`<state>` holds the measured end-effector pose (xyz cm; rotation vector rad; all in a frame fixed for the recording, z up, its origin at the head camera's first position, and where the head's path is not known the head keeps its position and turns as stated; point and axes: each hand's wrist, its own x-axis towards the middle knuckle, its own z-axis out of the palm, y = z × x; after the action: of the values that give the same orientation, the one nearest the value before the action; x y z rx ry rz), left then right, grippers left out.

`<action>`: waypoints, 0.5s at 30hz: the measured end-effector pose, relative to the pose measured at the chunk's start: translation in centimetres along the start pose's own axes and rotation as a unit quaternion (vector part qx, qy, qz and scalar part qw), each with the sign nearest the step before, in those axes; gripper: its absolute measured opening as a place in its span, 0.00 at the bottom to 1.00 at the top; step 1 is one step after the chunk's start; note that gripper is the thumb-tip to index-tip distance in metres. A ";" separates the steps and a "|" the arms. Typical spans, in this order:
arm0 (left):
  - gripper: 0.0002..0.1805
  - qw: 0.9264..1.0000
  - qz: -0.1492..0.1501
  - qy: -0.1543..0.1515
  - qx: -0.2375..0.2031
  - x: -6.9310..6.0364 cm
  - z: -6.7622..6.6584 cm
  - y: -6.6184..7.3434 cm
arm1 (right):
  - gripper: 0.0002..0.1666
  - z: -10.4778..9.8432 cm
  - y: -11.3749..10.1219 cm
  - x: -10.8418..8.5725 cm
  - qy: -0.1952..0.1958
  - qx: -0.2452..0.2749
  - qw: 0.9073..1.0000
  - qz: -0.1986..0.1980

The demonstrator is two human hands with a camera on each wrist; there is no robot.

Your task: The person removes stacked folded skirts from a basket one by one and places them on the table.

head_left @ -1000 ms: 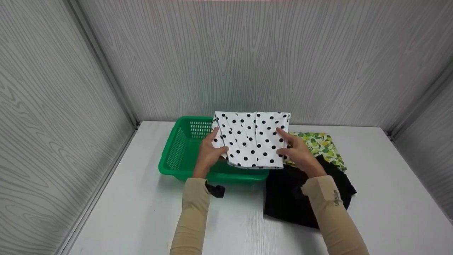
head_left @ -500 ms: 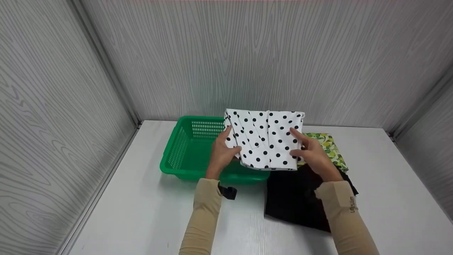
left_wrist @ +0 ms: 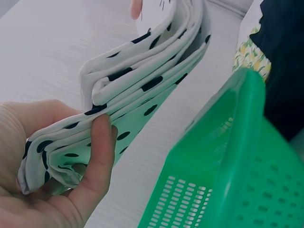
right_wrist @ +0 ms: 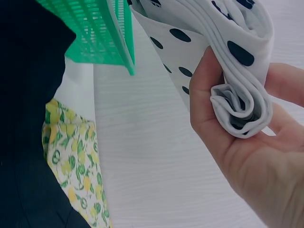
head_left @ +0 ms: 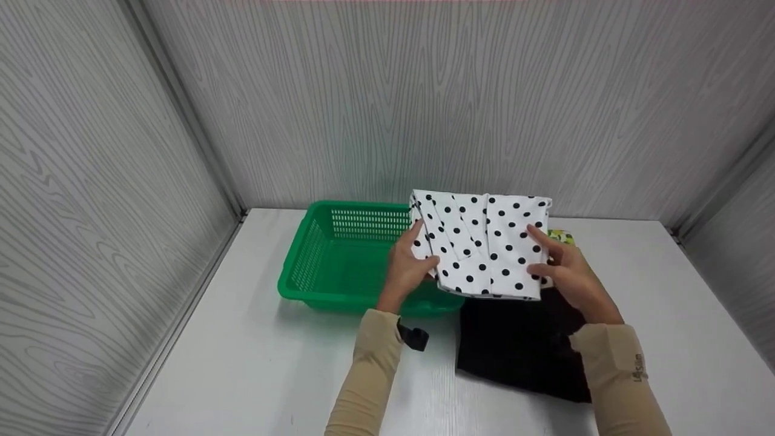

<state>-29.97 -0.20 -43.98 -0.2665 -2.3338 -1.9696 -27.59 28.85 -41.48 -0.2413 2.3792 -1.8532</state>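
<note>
A folded white cloth with black polka dots (head_left: 484, 245) is held up in the air between both hands, over the right end of a green plastic basket (head_left: 293, 295). My left hand (head_left: 407, 266) grips its left edge, thumb on the near face. The right hand (head_left: 569, 272) pinches the opposite edge. In the left wrist view the polka-dot cloth (left_wrist: 128, 90) shows several stacked layers between thumb and fingers. The right wrist view shows the cloth's rolled end (right_wrist: 242, 109) in the fingers. What kind of garment it is cannot be told.
A black cloth (head_left: 514, 345) lies on the white table (head_left: 242, 363), partly under the right forearm. Behind it, a lemon-print cloth (head_left: 562, 236) is mostly hidden by the right hand and the held cloth. Grey wood-grain panels (head_left: 387, 103) enclose the back and sides.
Both hands have carried the polka-dot cloth steadily to the right and slightly nearer, away from the basket's middle. It now covers more of the lemon-print cloth. The grip looks the same.
</note>
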 end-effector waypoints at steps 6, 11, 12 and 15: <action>0.43 0.999 0.016 0.006 0.036 -0.2 2.0 -0.1 | 0.48 -1.6 0.8 -1.3 0.001 -0.001 1.000 0.004; 0.42 0.999 0.024 -0.002 0.037 -0.3 3.3 0.3 | 0.48 -2.9 1.3 -2.1 0.005 0.007 1.000 -0.001; 0.42 0.999 0.028 -0.004 0.037 -0.4 3.6 0.3 | 0.48 -3.1 1.4 -2.3 0.003 0.011 1.000 -0.004; 0.42 0.998 0.038 -0.006 0.042 -0.5 4.3 0.2 | 0.48 -3.9 1.8 -2.8 -0.003 0.019 1.000 -0.005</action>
<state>-29.21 4.05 -44.64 -0.3567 -2.3701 -1.8371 -25.72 33.53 -42.27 -0.2568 2.3416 -1.8962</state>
